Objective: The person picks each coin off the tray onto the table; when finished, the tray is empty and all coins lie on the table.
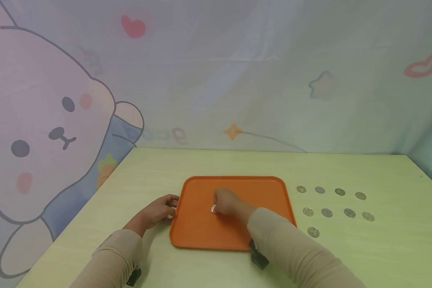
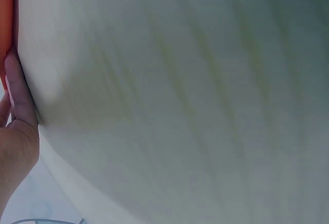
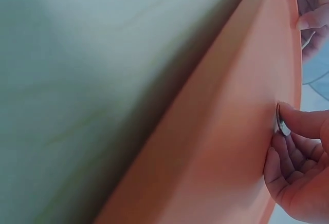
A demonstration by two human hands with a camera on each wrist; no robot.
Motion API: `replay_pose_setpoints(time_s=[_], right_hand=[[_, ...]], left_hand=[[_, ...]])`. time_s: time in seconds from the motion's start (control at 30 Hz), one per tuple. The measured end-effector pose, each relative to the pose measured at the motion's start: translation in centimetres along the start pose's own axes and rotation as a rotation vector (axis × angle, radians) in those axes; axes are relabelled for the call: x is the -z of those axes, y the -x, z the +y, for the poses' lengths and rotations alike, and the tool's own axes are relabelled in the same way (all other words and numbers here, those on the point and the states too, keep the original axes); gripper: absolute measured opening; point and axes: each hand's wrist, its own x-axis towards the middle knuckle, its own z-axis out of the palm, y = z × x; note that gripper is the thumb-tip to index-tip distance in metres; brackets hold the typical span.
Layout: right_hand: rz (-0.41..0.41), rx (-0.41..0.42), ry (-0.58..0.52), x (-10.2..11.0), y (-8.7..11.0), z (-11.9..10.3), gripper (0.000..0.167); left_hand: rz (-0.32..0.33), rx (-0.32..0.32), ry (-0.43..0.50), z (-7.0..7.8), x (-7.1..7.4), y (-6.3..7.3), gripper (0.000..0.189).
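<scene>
An orange tray [image 1: 194, 232] lies on the pale table in the head view. Over its middle my right hand [image 1: 226, 202] pinches a silver coin [image 1: 213, 208] between thumb and fingers. The right wrist view shows that coin [image 3: 282, 120] tilted on edge, close over the tray's surface, with the other fingers of the right hand [image 3: 303, 167] curled below. My left hand [image 1: 160, 210] rests at the tray's left rim, fingers loosely bent and fingertips right at the edge. In the left wrist view, only part of the left hand [image 2: 20, 116] shows, beside the orange rim [image 2: 6, 18].
Several coins lie in rows on the table right of the tray, among them a back-row coin [image 1: 301, 189], a middle-row coin [image 1: 327, 213] and a single front coin [image 1: 313, 232]. A printed cloth [image 1: 209, 80] hangs behind the table [image 1: 392, 248].
</scene>
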Motion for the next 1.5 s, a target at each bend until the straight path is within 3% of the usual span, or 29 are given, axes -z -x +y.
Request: replay_pose_setpoints(time_s=[0.13,0.2,0.37,0.67,0.87,1.03,1.5], right_hand=[[0.012,-0.026,-0.078,0.2,0.5,0.3,0.018],[0.0,-0.077,-0.14,1.5,2.1,-1.1,0.015],[0.01,-0.045,-0.243,2.6,4.3,-1.2,0.011],[-0.023,-0.011,-0.392,4.1,6.9,1.3,0.007],[0.0,0.012,-0.517,5.7,9.6,3.8,0.008],[0.012,-0.026,-0.602,7.1,12.1,5.7,0.007],[0.038,-0.082,-0.654,10.1,18.1,10.6,0.019]], left_hand=[[0.003,-0.004,0.0,0.0,0.1,0.1,0.054],[0.008,-0.001,0.0,0.0,0.1,0.0,0.053],[0.016,0.012,0.0,0.1,0.0,0.0,0.053],[0.021,0.009,0.002,0.2,0.0,0.0,0.052],[0.027,0.02,-0.012,0.2,0.0,-0.2,0.052],[0.043,0.033,-0.009,0.2,-0.3,-0.1,0.051],[0.043,0.016,-0.019,0.1,-0.2,0.2,0.049]])
